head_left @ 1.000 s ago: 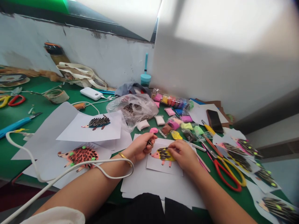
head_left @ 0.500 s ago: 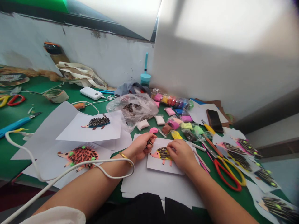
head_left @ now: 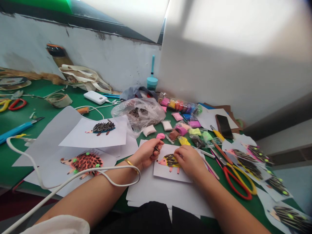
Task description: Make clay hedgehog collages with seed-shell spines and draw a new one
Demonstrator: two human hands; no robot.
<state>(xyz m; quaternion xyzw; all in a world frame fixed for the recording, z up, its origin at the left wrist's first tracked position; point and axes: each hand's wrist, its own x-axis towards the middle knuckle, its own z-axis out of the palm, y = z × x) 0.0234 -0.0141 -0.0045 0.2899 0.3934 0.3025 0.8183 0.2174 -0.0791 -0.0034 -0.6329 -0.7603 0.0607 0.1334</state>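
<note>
A yellow and pink clay hedgehog (head_left: 170, 160) with seeds on its back lies on a white card (head_left: 161, 172). At the card's upper left edge, my left hand (head_left: 149, 152) is closed around dark sunflower seeds (head_left: 156, 148). My right hand (head_left: 188, 160) rests over the right part of the hedgehog, its fingertips pinched on the seeded back. Whatever those fingers hold is hidden. Behind my hands, a clear plastic bag (head_left: 146, 109) contains more seeds.
Small clay packets (head_left: 181, 130) lie beyond the card. Scissors (head_left: 237, 182) and tools are at the right, near several finished hedgehog cards (head_left: 251, 167). Two more hedgehogs (head_left: 103, 127) lie left. A white cable (head_left: 73, 172) crosses my left forearm.
</note>
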